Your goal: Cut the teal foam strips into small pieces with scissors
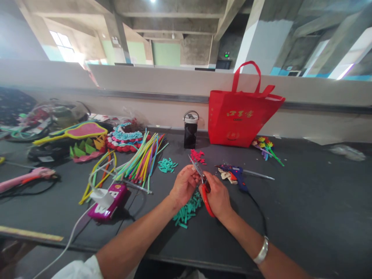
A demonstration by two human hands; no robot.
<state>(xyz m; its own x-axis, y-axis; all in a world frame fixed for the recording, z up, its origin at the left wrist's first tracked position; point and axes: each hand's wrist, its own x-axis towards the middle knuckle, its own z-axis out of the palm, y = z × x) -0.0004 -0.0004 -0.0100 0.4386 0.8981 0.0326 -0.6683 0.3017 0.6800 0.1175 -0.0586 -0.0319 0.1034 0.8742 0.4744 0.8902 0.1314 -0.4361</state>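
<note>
My right hand (219, 193) grips a pair of scissors with red handles (207, 200), its blades (197, 166) pointing up and to the left. Close against the blades, my left hand (186, 184) is closed in a pinch. Whatever is between its fingertips is too small to make out. Below both hands lies a heap of short teal strips (187, 211), partly covered by them. Just beyond the scissor tips sits a small pile of red pieces (198, 156). A smaller pile of teal pieces (167, 165) lies further left.
Long coloured strips (142, 159) lie left, behind a purple power strip (109, 203) with a white plug. A blue glue gun (236, 174) with its cord is on the right. A dark bottle (190, 131) and a red bag (241, 120) stand at the back.
</note>
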